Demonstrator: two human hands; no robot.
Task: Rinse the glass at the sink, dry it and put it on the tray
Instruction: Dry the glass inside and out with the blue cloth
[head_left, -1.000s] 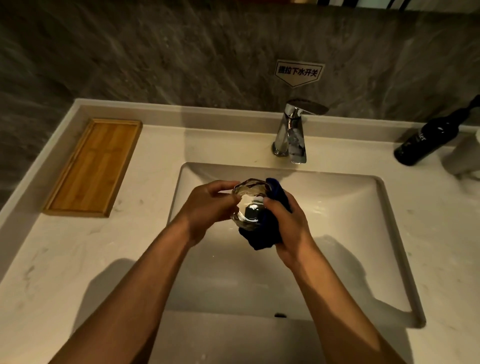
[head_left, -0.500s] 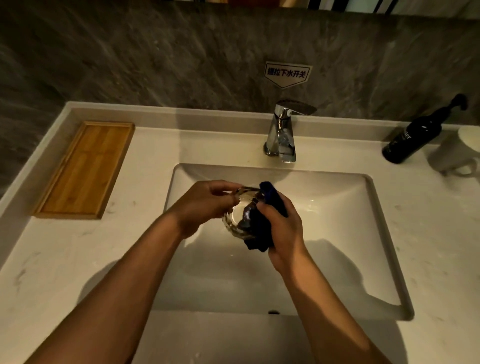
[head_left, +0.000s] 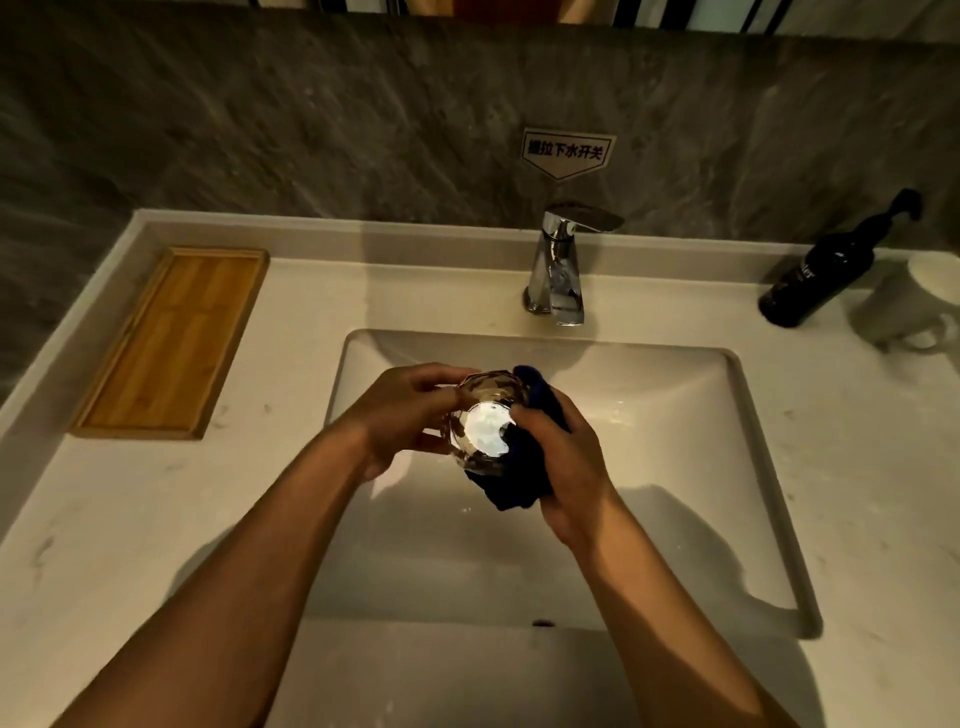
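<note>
Held over the white rectangular sink basin (head_left: 675, 467), near the picture's centre: a clear faceted drinking glass (head_left: 485, 423), tipped so its round bright base or mouth faces the camera; which end, cannot tell. Left hand (head_left: 402, 415) wrapped around the glass from 9 o'clock, fingers curled over its upper edge and thumb below, gripping it. Right hand (head_left: 563, 462) closed on a dark blue cloth (head_left: 519, 483), pressing it against the glass from 3 o'clock, with cloth bunched behind the glass at 1 o'clock and hanging below at 5 o'clock. Both forearms reaching in from 6 o'clock.

At 12 o'clock from the glass, just beyond the basin rim: a chrome single-lever tap (head_left: 561, 270), no stream visible under it. Above that, on the grey stone wall, a small white sign with dark characters (head_left: 567, 151).

At 10 o'clock, well apart from the hands: a rectangular bamboo tray (head_left: 171, 343) lying flat on the pale marbled countertop (head_left: 156, 519), nothing on it.

At 2 o'clock, far corner of the counter: a dark pump bottle (head_left: 821, 275), and just beside it at the picture's edge a white mug with a handle (head_left: 919, 306)
</note>
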